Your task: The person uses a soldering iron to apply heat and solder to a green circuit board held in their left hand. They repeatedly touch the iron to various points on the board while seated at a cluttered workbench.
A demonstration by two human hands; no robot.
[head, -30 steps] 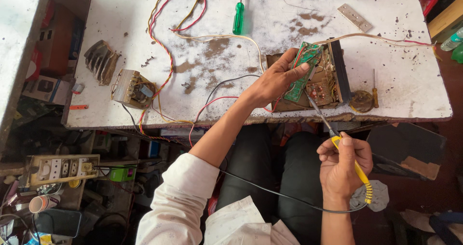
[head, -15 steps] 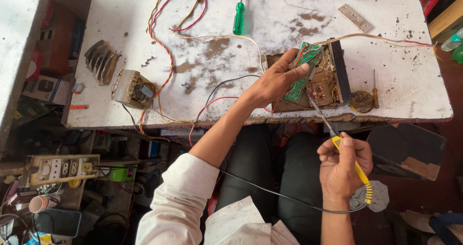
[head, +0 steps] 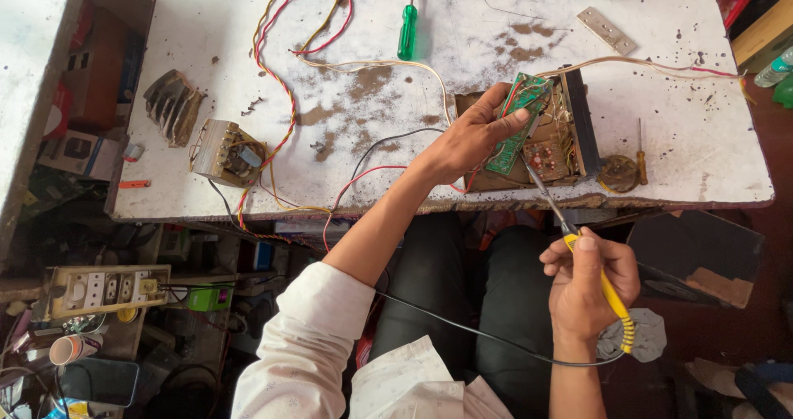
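Far out to the left of both hands, on the worn white worktable [head: 248, 23] with its brown patches of bare wood, lies a dark grey finned metal heat sink [head: 172, 105], and just right of it a small boxy transformer with a metal frame [head: 225, 151], from which twisted red and yellow wires [head: 277, 64] loop up the table. Up beyond the left hand [head: 471, 138] lies a green-handled screwdriver [head: 407, 31]. The left hand reaches across the table edge and is closed on a narrow green printed circuit board [head: 519, 122], thumb on the near face and fingers behind, tilting it up on its long edge. The board is green with pale tracks and small parts along it, and it stands at the left side of an open brown wooden chassis packed with wiring and a small reddish-brown board [head: 548, 158]. The right hand [head: 588, 283], nearer the body and below the table edge, is wrapped around the yellow handle of a soldering iron [head: 607, 291]; its thin metal shaft [head: 541, 188] runs up and left, with the tip at the lower end of the green board. A black cable [head: 462, 330] trails from the handle across the lap. Right of the chassis sit a round brass-coloured part [head: 618, 173] and a small screwdriver with an amber handle [head: 642, 165], and further up a flat metal strip [head: 609, 29].
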